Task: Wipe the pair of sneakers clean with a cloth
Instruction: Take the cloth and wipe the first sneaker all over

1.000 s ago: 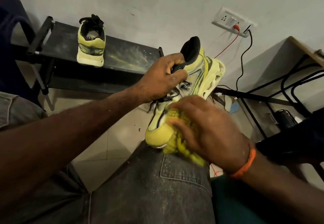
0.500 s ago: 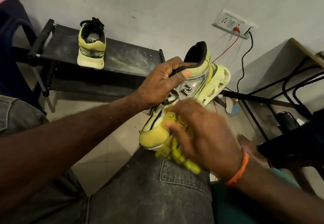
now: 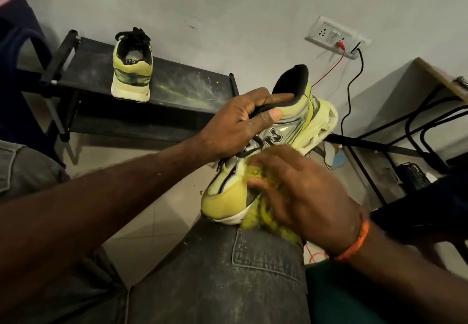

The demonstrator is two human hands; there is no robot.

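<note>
Against the pale wall at the back stands a low black shoe rack (image 3: 177, 88), its top shelf streaked with yellowish dust. Across the lower part of the view lies the person's leg in grey jeans (image 3: 228, 273), knee raised toward the middle. On that knee rests the toe of a yellow-green sneaker (image 3: 291, 126), tilted with its heel up and away toward the wall, black collar open at the top and a silver side panel with a dark logo facing the camera. The second sneaker (image 3: 131, 75) of the pair stands upright on the rack's top shelf, heel toward the viewer, well apart from the first. The left hand (image 3: 235, 123) grips the held sneaker at its collar, fingers curled into the opening and thumb pressed on the outer side. The right hand (image 3: 298, 192), with an orange band at its wrist, presses a bunched yellow-green cloth (image 3: 260, 219) against the side of the toe area, fingers curled over the cloth; this hand is slightly blurred. At the upper right a wall socket (image 3: 334, 36) carries a red wire and a black cable (image 3: 350, 90), which hangs down behind the sneaker's heel
</note>
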